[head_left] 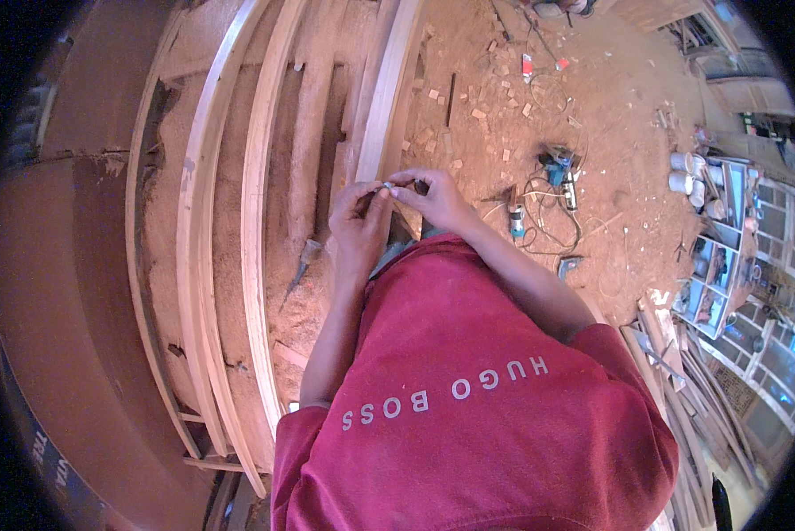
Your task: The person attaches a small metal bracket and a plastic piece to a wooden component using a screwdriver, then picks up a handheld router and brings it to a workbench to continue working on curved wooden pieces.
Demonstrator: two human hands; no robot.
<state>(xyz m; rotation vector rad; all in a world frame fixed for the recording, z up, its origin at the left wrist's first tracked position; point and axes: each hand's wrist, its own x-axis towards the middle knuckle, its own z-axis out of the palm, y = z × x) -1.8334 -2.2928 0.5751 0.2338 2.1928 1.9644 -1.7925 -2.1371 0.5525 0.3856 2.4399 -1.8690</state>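
Note:
Both hands meet in front of my body, fingertips to fingertips. Between them is a small pale piece (387,185), too small to name. My left hand (357,214) pinches it with thumb and forefinger. From the other side, the thumb and fingers of my right hand (435,200) close on the same piece. Just beyond the hands lies a long light wooden beam (389,97). A dark tool with a pointed end (305,257) rests on the sawdust to the left of my left forearm.
More long wooden strips (258,177) run along my left. Rightward on the sawdust-covered floor are a teal power tool (555,166), another corded tool (516,217), tangled cable (552,239) and scattered offcuts (479,113). Stacked planks (681,398) and a shelf unit (723,265) stand farther right.

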